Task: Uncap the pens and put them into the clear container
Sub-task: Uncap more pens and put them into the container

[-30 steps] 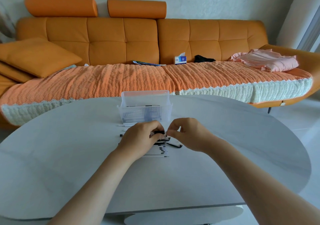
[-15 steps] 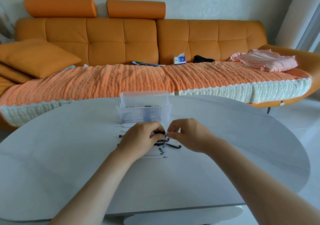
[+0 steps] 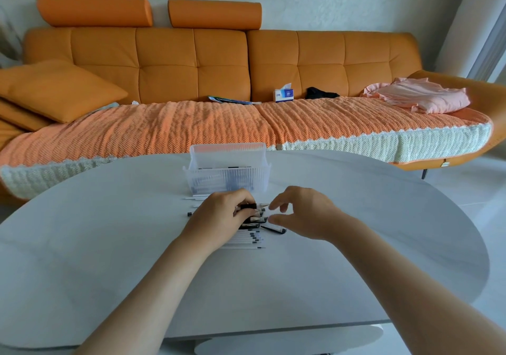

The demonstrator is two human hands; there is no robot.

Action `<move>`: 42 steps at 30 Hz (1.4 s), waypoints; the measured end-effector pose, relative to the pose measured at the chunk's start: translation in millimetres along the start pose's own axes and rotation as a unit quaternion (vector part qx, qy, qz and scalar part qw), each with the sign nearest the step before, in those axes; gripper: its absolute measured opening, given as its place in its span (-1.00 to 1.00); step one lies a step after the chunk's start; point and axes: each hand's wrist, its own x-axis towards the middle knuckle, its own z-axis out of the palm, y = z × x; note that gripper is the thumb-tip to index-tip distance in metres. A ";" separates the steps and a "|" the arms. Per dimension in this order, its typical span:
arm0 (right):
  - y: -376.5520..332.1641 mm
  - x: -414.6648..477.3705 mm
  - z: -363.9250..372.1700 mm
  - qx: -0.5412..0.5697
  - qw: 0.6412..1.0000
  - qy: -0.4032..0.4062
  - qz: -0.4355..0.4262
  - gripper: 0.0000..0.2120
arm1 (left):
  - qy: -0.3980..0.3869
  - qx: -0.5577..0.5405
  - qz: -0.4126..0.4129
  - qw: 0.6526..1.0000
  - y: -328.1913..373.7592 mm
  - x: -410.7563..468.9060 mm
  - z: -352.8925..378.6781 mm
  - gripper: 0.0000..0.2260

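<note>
A clear ribbed container [image 3: 227, 180] stands mid-table with several pens lying in it. In front of it, white pens [image 3: 247, 241] lie in a row on the white table [image 3: 109, 245], partly hidden under my left hand [image 3: 221, 217]. That hand grips one pen [image 3: 253, 206] by its black grip, the pointed tip facing right. My right hand [image 3: 304, 212] hovers just right of the tip, forefinger and thumb apart, with nothing visible between them. A black cap [image 3: 273, 230] lies on the table below my right hand.
An orange sofa [image 3: 219, 67] with a knitted orange throw runs behind the table. On it lie cushions, a tissue box [image 3: 284, 95] and pink clothing [image 3: 419, 98]. The table's rounded right edge [image 3: 465, 231] drops to a pale floor.
My right hand, which pinched at the pen's end beside my left hand, has drawn a little to the right and opened its fingers. The pen's tip now shows between the hands.
</note>
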 end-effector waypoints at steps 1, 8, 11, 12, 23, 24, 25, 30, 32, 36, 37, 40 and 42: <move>1.0 -0.5 1.3 -0.022 1.000 -0.008 -0.004 -0.74 | -0.001 0.004 -0.003 1.000 -1.4 -0.3 -0.2 -0.94; 0.5 -0.9 8.9 -0.063 0.997 -0.018 -0.044 -0.85 | 0.015 0.074 -0.004 0.997 -1.9 -6.0 -4.4 -0.91; 0.8 -0.4 5.5 -0.016 0.999 -0.001 -0.035 -0.91 | 0.020 0.073 0.009 0.997 -0.6 -5.9 -7.5 -0.91; 1.4 -0.2 3.2 0.000 1.000 0.009 -0.027 -0.92 | 0.019 0.068 0.011 0.997 -0.3 -5.4 -8.4 -0.91; 0.9 0.3 2.2 0.033 0.998 0.051 -0.025 -0.96 | 0.002 0.056 0.014 0.998 -0.9 -5.0 -8.9 -0.90; -0.2 0.4 2.8 0.031 0.998 0.050 -0.026 -0.96 | 0.000 0.054 0.011 0.998 -1.5 -5.1 -8.8 -0.91; -1.6 0.4 3.5 0.031 0.998 0.050 -0.028 -0.95 | -0.003 0.051 0.006 0.999 -1.7 -5.5 -8.6 -0.91; -10.3 1.0 7.2 0.022 0.997 0.052 -0.051 -0.91 | -0.036 0.019 0.006 0.999 0.0 -6.1 -7.3 -0.90; -12.8 2.6 8.7 0.021 0.997 0.055 -0.055 -0.87 | -0.048 0.016 0.009 0.999 0.3 -5.2 -8.3 -0.86; -14.6 5.7 9.2 0.003 0.998 0.047 -0.045 -0.79 | -0.050 0.011 0.012 0.999 -1.4 -4.2 -11.5 -0.86; -15.7 6.2 10.2 -0.002 0.998 0.040 -0.050 -0.78 | -0.050 0.010 0.014 0.999 -2.8 -4.0 -11.8 -0.87; -20.6 7.7 13.9 -0.006 0.997 0.029 -0.069 -0.74 | -0.045 0.000 0.019 0.999 -8.3 -3.3 -12.4 -0.89; -23.5 8.7 15.8 0.039 0.997 0.022 -0.065 -0.74 | -0.031 0.003 0.033 0.999 -10.5 -3.4 -14.0 -0.90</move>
